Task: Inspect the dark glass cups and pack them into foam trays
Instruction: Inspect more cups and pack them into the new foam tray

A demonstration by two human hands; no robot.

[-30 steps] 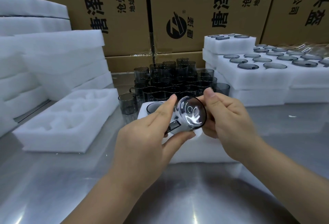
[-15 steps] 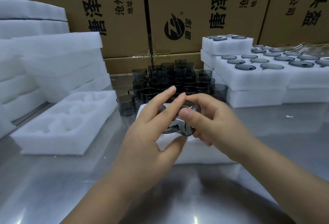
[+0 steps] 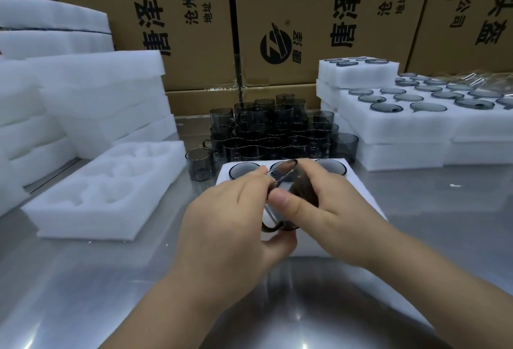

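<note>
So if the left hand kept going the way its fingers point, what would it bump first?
The left hand pinches the cup it holds, so that is first. Past it, probably the packed cups in the far row of the foam tray, though depth is hard to judge.
</note>
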